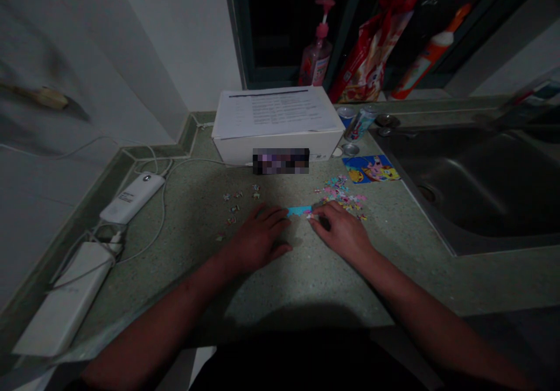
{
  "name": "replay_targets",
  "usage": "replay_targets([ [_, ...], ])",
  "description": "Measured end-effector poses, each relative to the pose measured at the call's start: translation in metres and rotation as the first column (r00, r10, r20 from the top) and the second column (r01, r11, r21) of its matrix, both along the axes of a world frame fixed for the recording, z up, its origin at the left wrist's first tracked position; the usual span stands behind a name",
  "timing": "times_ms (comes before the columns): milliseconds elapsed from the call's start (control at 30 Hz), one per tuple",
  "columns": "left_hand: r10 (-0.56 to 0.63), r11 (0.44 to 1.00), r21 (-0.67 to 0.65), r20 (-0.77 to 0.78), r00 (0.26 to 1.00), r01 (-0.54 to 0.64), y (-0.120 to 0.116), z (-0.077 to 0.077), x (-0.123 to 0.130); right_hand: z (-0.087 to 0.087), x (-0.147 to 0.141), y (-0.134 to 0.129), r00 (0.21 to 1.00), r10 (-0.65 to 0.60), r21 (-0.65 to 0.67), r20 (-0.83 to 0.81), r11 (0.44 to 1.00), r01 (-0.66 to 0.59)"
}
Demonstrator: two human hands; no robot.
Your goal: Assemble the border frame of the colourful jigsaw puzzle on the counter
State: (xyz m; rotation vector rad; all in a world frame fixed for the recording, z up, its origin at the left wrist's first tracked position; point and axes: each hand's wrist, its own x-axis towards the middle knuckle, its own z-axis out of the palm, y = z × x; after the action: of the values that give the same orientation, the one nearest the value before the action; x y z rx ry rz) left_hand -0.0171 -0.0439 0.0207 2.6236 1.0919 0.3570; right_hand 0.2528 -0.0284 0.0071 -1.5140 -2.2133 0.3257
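Observation:
A narrow blue strip of joined puzzle pieces [298,210] lies on the speckled counter between my hands. My left hand [261,236] rests palm down with its fingers spread, fingertips at the strip's left end. At the right end, the thumb and forefinger of my right hand [340,227] pinch a small puzzle piece [310,216]. Beyond my right hand is a pile of loose colourful pieces [339,189]. Several more pieces [235,208] are scattered to the left of my left hand. A colourful cartoon picture card [371,169] lies behind the pile.
A white box [275,128] with a printed sheet stands at the back. Cans [361,124] are beside it, and a metal sink [476,187] is at the right. White power banks [133,197] and cables lie left. Bottles and a red bag stand by the window.

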Motion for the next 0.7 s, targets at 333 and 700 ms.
replay_targets([
  [333,-0.004,1.000,0.007,0.009,1.000,0.004,-0.0003,-0.0029,-0.0008,0.0023,0.0015,-0.0017,0.999,0.054,-0.003,-0.007,0.999,-0.054],
  [700,0.006,1.000,0.005,-0.032,0.999,-0.006,-0.0009,-0.0005,-0.0009,-0.0016,0.0031,-0.0028,0.994,0.105,0.018,-0.024,0.994,-0.104],
])
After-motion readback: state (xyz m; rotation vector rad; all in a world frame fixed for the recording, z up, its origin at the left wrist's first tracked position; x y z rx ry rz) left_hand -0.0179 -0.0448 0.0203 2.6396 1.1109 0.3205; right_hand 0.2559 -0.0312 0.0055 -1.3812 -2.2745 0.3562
